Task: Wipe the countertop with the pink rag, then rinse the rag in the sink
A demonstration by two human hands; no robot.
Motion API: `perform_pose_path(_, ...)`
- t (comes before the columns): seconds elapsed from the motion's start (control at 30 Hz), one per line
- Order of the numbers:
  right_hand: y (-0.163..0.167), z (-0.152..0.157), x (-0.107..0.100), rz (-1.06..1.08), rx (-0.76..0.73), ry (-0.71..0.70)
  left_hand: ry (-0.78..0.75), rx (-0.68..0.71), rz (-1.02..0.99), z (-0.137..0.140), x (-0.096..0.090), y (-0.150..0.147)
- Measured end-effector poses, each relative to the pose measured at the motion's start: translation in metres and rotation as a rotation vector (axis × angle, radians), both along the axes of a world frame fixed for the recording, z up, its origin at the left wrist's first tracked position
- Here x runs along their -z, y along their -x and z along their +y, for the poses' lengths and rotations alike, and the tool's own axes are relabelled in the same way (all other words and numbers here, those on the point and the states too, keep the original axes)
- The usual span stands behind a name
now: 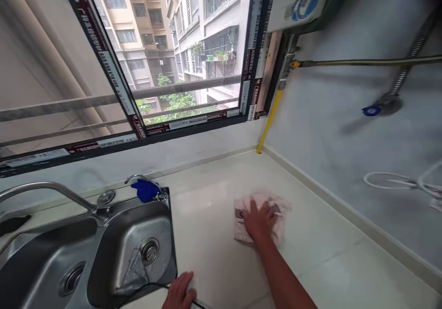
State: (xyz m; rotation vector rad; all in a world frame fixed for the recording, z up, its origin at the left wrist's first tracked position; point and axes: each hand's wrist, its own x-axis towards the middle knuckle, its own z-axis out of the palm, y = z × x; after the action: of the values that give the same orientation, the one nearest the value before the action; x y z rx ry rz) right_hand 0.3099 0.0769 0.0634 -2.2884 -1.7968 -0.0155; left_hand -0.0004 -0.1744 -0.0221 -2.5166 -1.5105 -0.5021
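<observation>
Cloth (260, 217): a pale pink rag is spread flat on the cream countertop (214, 235), right of the sink and well short of the back wall.
Sink (113, 249): a steel double basin is seen at the far left, with a faucet (44, 190) arching over it and a blue item (144, 190) at its back rim.
Left hand (180, 293): it is rested flat on the counter edge just beside the sink, fingers loosely spread, nothing held; a dark cord (152, 287) is touched or nearly so.
Right hand (259, 220): the palm is pressed down on the cloth, fingers splayed, the rag pinned rather than gripped.
Wiping well: even pressure is best kept through the whole palm, and overlapping strokes are advised so the cloth is not bunched.
Wall side: a yellow pipe (271, 118) and a blue valve (371, 111) are seen at the right.
</observation>
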Motion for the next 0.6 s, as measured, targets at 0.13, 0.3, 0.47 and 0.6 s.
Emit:
perform_pose_path(0.13, 0.109, 0.01, -0.001, 0.096, -0.292, 0.031, 0.042, -0.033, -0.057, -0.006, -0.004, -0.008)
perform_pose_path(0.3, 0.196, -0.04, -0.003, 0.169, -0.754, 0.052, -0.005, -0.044, -0.088, -0.009, -0.008, -0.012)
perform_pose_path(0.47, 0.179, -0.11, 0.009, 0.243, -1.012, 0.018, -0.096, -0.036, -0.117, -0.01, -0.014, -0.014)
perform_pose_path(0.6, 0.13, -0.161, 0.046, 0.184, -1.074, -0.165, -0.091, -0.034, -0.199, -0.008, -0.022, -0.014)
